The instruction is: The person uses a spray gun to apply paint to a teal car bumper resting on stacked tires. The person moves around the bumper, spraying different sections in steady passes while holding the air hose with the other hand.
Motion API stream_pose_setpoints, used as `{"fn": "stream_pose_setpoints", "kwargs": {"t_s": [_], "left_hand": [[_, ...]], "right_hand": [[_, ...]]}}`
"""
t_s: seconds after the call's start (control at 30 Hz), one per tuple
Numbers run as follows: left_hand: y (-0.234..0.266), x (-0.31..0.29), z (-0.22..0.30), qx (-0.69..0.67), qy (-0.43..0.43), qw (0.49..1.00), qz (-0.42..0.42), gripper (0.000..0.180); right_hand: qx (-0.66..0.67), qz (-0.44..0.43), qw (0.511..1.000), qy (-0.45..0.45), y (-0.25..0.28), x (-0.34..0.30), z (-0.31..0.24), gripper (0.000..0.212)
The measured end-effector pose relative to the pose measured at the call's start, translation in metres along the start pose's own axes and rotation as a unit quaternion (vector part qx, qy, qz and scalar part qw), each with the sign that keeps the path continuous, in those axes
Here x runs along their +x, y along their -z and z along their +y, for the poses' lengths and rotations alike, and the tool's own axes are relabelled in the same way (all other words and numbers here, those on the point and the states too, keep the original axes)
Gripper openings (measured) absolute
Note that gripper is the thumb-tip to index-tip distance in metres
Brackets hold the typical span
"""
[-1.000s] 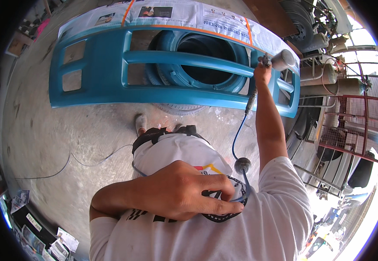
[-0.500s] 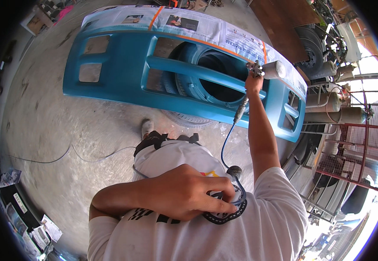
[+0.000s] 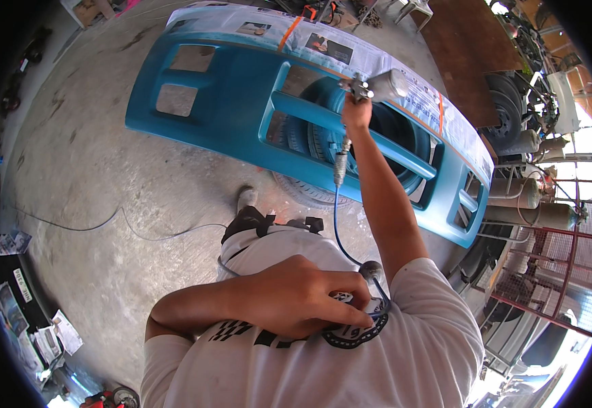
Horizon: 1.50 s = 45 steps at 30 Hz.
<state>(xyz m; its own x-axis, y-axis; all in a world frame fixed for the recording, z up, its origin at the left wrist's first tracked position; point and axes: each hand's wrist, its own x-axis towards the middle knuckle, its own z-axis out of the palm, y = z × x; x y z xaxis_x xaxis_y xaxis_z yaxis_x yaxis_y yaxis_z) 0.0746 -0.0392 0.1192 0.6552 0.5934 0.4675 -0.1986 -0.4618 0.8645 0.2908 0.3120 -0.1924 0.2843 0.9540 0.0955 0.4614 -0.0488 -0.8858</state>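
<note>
My right hand [image 3: 357, 115] is wrapped round the handle of a spray gun [image 3: 359, 90] with a grey cup [image 3: 390, 86]. It hovers over the middle of a teal vehicle bumper [image 3: 231, 102], beside its long crossbar. A blue air hose [image 3: 337, 217] runs from a metal fitting under the gun back to my chest. My left hand [image 3: 299, 296] is bent across my chest, its fingers curled round a loop of that hose, next to a dark round fitting [image 3: 371, 270]. Printed paper [image 3: 350, 44], held by orange tape, covers the bumper's far edge.
The bumper rests over stacked tyres [image 3: 313, 190]. On the right stand gas cylinders [image 3: 548, 215], a wheel [image 3: 503, 119] and a red mesh frame [image 3: 548, 265]. The hose trails across the concrete floor [image 3: 105, 163] on the left. A brown board [image 3: 469, 61] lies at the far right.
My right hand has carried the spray gun leftward, from the bumper's right part to its middle. The view has shifted slightly. My left hand keeps its hold on the hose.
</note>
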Motion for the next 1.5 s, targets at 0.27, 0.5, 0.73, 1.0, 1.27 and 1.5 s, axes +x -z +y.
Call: {"fn": "stream_pose_setpoints", "kwargs": {"t_s": [0.27,0.5,0.73,1.0,1.27,1.5], "left_hand": [[0.012,-0.012,0.002,-0.006,0.017,1.0,0.024,0.059],[0.02,-0.014,0.002,-0.022,0.017,0.999,0.021,0.059],[0.018,-0.014,0.003,-0.013,0.019,1.0,0.009,0.059],[0.006,-0.003,0.004,-0.02,0.01,1.0,-0.01,0.055],[-0.045,0.042,-0.012,-0.05,0.015,0.994,-0.1,0.05],[-0.11,0.107,-0.024,-0.112,0.016,0.973,-0.201,0.05]], "right_hand": [[0.226,-0.135,0.962,-0.077,-0.036,-0.039,-0.115,0.019],[-0.028,-0.031,0.998,-0.039,-0.034,-0.013,-0.049,0.034],[0.121,-0.204,0.962,-0.133,-0.017,-0.045,-0.107,0.025],[0.06,-0.172,0.967,-0.179,0.01,-0.052,-0.101,0.028],[-0.193,-0.038,0.977,-0.082,0.136,-0.065,-0.022,0.053],[-0.158,-0.012,0.972,-0.173,0.275,-0.061,-0.02,0.05]]}}
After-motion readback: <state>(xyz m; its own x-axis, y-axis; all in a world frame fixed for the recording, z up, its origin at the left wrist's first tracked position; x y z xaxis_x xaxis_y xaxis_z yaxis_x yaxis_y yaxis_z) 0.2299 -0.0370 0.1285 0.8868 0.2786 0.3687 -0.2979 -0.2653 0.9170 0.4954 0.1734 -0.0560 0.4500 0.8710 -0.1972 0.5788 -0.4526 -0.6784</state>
